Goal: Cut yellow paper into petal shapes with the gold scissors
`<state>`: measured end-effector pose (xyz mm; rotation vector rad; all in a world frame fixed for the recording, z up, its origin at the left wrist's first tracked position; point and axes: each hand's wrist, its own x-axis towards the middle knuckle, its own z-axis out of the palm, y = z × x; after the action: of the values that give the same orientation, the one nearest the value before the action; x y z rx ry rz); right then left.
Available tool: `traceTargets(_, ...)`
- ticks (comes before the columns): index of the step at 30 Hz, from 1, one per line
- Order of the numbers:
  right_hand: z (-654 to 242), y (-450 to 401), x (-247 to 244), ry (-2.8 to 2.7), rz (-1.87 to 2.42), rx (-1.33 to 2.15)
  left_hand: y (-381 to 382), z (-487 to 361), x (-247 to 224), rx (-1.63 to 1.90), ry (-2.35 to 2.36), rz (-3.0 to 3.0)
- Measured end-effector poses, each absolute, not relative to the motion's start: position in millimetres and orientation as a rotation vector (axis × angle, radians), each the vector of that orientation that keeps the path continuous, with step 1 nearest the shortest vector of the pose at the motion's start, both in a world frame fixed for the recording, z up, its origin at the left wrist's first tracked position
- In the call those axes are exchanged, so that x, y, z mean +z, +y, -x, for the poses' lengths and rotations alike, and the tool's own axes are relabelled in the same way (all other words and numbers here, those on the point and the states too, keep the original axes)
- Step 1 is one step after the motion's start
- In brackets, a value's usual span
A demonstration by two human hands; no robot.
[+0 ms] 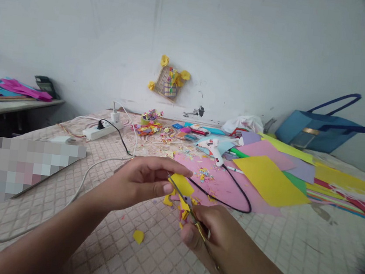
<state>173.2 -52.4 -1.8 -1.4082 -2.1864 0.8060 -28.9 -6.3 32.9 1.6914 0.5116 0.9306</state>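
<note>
- Head view, and straight to the action: the left hand [151, 179] comes in from the left, its grip closed on a small yellow piece [183, 183], pinched between thumb and fingers, held just above the tabletop [106, 251].
- Over to the right hand [220, 236]: its grip is wrapped around the scissors [201, 230], and the blades point up and left, right at that yellow piece. How far the blades are parted is hard to tell.
- Below and behind the hands, yellow scraps [168, 200] lie bunched together, while one loose yellow bit [138, 236] sits on its own, nearer the wearer.
- Beyond the hands, a large pink sheet [260, 205] lies flat with tiny cuttings on it, and there is the white glue gun [214, 148], its black cord [249, 206] looping round to the right.
- Right side, plenty of colour: a bigger yellow sheet [271, 182] overlaps pink, purple and green ones, with a blue bag [318, 128] standing behind.
- Left side, a white power strip [102, 131] with plugs in it; farther along, a little pot [150, 116] of colourful bits.
- Up on the wall, a decoration [170, 83] hangs tilted, yellow flowers at its corners.
</note>
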Motion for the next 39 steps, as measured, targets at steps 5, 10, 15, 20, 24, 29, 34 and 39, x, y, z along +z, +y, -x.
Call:
traceTargets(5,-174.3,-51.7,-1.7,-2.182,1.402,0.841,-7.0,28.4,33.2,0.949,0.54,-1.676)
traceTargets(10,-175.1,-51.1,-1.5,-2.175,1.392,0.874,-6.4,29.2,33.7,0.935,0.565,-1.679)
traceTargets(15,-175.7,-51.9,-2.2,-2.167,1.405,0.855,-4.5,30.0,32.8,0.928,0.546,-1.678)
traceTargets(20,-176.1,-51.9,-3.1,-2.167,1.408,0.837,-4.8,30.0,32.5,0.916,0.539,-1.674)
traceTargets(24,-176.0,-50.8,-2.2,-2.173,1.405,0.847,-3.9,29.9,30.7,0.937,0.504,-1.683)
traceTargets(29,-175.8,-50.3,-1.2,-2.187,1.422,0.837,-1.9,30.0,27.0,1.011,0.415,-1.703)
traceTargets(34,-175.5,-50.7,-3.1,-2.199,1.436,0.796,-1.2,29.5,24.8,1.015,0.403,-1.708)
traceTargets(39,-175.7,-49.9,-4.2,-2.214,1.419,0.784,-1.0,29.1,24.4,1.022,0.4,-1.714)
